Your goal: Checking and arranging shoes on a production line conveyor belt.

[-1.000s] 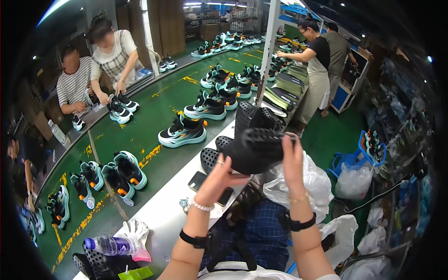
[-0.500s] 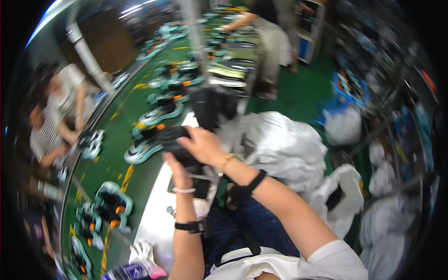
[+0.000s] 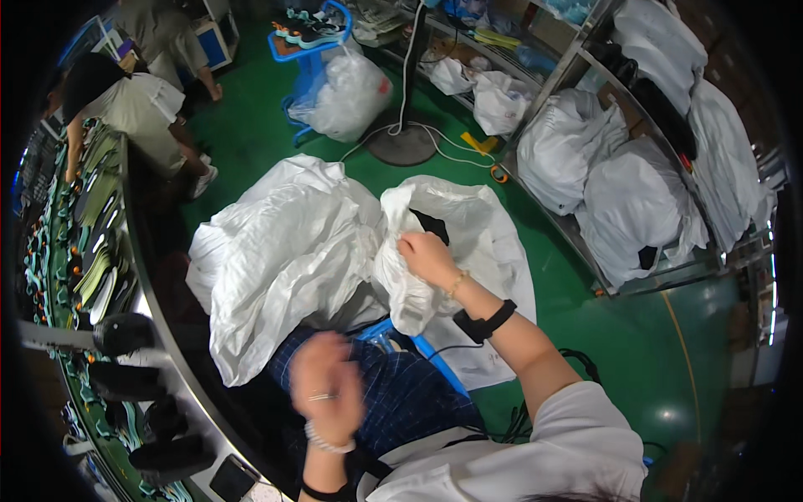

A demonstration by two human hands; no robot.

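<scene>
Flanked on the left by a bulging white sack (image 3: 280, 243), backed by a round stand base (image 3: 401, 147). Gripping an open white sack (image 3: 489, 238) before the lap by its rim, with curled right hand (image 3: 430, 261); opened upward, with long axis lost in folds. Impossible to tell the grip of the blurred left hand (image 3: 328, 386). Turned from the bench (image 3: 194, 393), no longer holding the black clog.

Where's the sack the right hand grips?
Head view: the gripped sack is just right of centre, its edge in the right hand, a bulkier white sack directly left of it.
</scene>
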